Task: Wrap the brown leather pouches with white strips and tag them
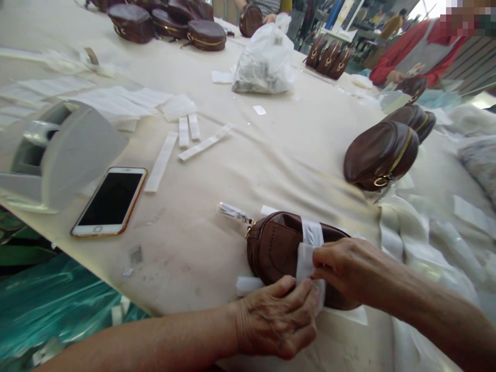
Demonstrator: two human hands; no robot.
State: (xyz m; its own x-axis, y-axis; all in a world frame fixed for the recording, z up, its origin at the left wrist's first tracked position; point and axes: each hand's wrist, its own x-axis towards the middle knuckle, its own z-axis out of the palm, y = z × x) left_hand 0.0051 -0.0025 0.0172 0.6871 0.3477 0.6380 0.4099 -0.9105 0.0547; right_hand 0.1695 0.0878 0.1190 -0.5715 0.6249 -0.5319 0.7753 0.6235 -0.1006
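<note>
A small brown leather bag (pixel 273 248) lies on the cream table (pixel 232 186) near its front edge, with a white paper strip (pixel 310 245) wrapped across it. My left hand (pixel 277 318) is closed below the bag, pinching the strip's lower end. From the right, my right hand (pixel 349 268) pinches the same strip against the bag's side. A wrapped zip pull (pixel 234 212) sticks out at the bag's left end.
A phone (pixel 110 200) lies face up at the left beside a grey tape dispenser (pixel 58 155). Loose white strips (pixel 186 139) lie mid-table. More brown bags (pixel 382 155) sit right and far back (pixel 166 23). A white plastic sack (pixel 267 62) stands behind. A person in red (pixel 414 51) works far right.
</note>
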